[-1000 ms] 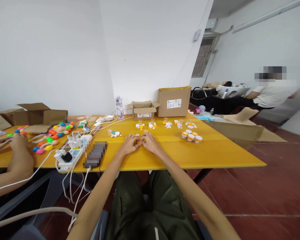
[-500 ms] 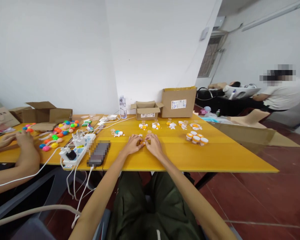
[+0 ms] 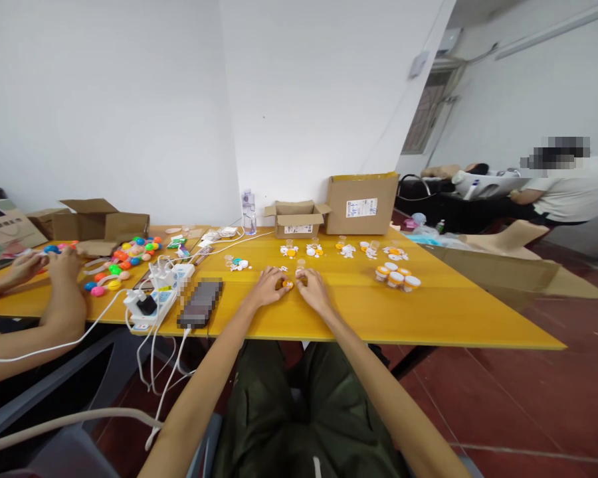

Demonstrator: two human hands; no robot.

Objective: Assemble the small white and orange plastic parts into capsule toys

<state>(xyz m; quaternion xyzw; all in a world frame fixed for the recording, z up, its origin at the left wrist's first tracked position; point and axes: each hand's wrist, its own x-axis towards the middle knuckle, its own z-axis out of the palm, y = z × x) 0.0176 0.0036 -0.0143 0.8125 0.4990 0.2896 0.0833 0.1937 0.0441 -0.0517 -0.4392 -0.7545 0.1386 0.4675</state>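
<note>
A small orange piece [image 3: 288, 285] sits between the fingertips of both hands, resting low on the yellow counter [image 3: 428, 312] near its front edge, roughly at the centre. The left hand [image 3: 268, 287] curls its fingers in on the piece from the left; the right hand [image 3: 309, 289] meets it from the right, fingers bent and pinching close beside it (the piece is too small to make out its shape). Both forearms reach forward from the near bottom of the view, over dark green trousers.

Just beyond the hands, toward the far side, lies a loose row of little white and orange parts [image 3: 315, 250]. To the right of that row stands a tight cluster of small tubs with orange and white lids [image 3: 396, 275]. Against the far wall are a small open cardboard box [image 3: 298, 220], a larger cardboard box [image 3: 361, 204] to its right, and a clear water bottle [image 3: 249, 212] to its left.

Left of the hands lie a dark phone [image 3: 200, 303] and a white power strip [image 3: 152, 302] with trailing cables. Farther left, a scatter of bright coloured balls [image 3: 124, 259] sits beside another person's hands [image 3: 47, 264]. Far right, a seated person in a white shirt [image 3: 573, 192].
</note>
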